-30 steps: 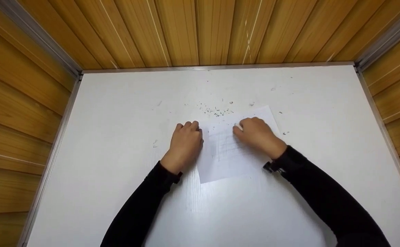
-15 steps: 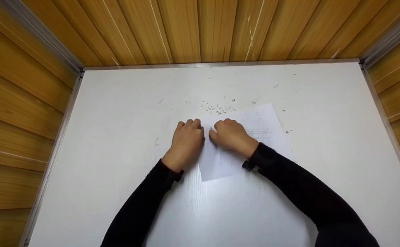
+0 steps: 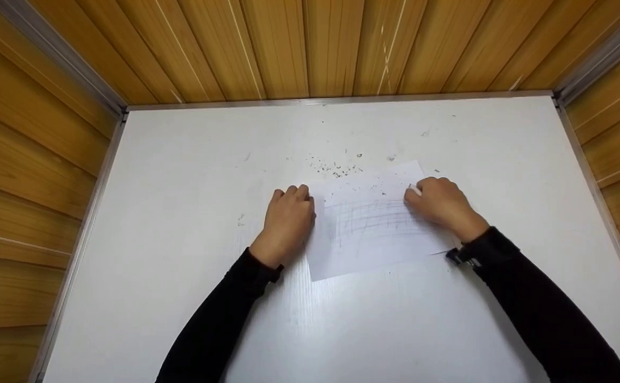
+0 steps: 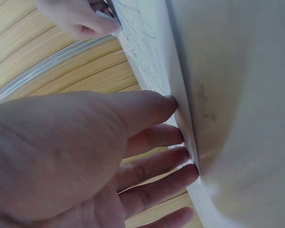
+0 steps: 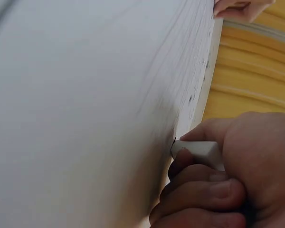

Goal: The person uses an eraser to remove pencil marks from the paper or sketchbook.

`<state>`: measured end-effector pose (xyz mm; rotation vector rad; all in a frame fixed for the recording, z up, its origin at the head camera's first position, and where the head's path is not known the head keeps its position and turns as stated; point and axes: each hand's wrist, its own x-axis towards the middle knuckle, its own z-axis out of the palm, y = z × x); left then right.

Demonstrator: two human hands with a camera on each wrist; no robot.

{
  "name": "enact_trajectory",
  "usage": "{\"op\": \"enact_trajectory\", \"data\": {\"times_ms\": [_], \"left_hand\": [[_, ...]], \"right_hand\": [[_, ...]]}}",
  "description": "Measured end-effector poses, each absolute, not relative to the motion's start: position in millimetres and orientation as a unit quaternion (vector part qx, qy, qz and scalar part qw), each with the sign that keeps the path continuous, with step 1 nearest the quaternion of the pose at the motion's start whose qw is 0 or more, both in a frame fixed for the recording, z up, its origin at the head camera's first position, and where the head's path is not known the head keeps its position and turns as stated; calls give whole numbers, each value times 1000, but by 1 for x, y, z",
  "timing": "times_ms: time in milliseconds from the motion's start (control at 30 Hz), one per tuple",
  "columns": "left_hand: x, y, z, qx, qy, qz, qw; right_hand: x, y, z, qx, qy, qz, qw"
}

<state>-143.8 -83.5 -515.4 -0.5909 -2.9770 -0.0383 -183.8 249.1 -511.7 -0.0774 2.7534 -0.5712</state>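
A work booth: 3 wood-look walls edge a white table.

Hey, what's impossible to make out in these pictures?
Right wrist view: much of the white block, hidden by the right hand.
Right wrist view: most of the left hand, cut off by the top edge.
Head view: some of the paper, covered by the right hand.
Head view: what the dark specks are, too small.
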Motion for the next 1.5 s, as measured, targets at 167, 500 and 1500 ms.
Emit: {"op": "enact_trajectory", "data": {"times_ms": [167,500,1500], "left_hand": [[-142,-84,-517,-197,-979,-6,56],[-143,-87,-519,-193,-979,4,67],[-144,-90,-519,-201,-977,-3,66]], "right_hand": [[-180,249,-509,-28,970,-190,152],[-180,136,-509,-115,957,-206,166],[-197,238,-513,-33,968,-206,143]]}}
